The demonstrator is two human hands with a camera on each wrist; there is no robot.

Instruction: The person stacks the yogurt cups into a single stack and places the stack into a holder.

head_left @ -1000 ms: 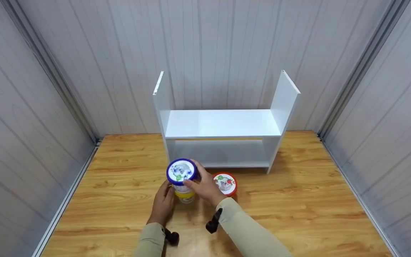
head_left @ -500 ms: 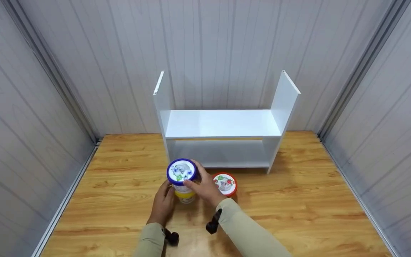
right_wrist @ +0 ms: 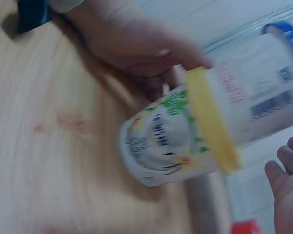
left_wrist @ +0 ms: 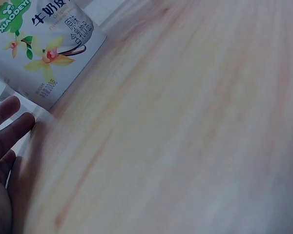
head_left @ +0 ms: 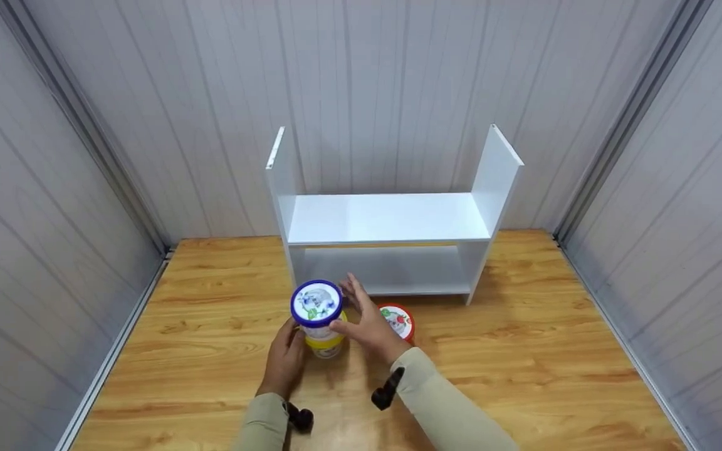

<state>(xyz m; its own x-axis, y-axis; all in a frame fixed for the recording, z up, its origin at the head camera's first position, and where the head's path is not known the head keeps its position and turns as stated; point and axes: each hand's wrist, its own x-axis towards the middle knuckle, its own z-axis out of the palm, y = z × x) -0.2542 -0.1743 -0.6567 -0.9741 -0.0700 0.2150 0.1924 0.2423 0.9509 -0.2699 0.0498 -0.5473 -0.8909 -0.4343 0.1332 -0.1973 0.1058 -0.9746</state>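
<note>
Beige sleeve (head_left: 265,418) at the left leads to the left hand (head_left: 284,357), before the left end of the white shelf (head_left: 389,219); its fingers touch one side of the stacked tubs. Also before that end of the shelf, the blue-lidded tub (head_left: 317,304) stands upon the yellow-lidded tub (head_left: 325,347). Next, before the shelf's middle, the right hand (head_left: 370,326) spreads its fingers, clear of both; whether its thumb touches, I cannot tell. Partly hidden by it, a red-lidded tub (head_left: 400,321) sits just before the shelf.
</note>
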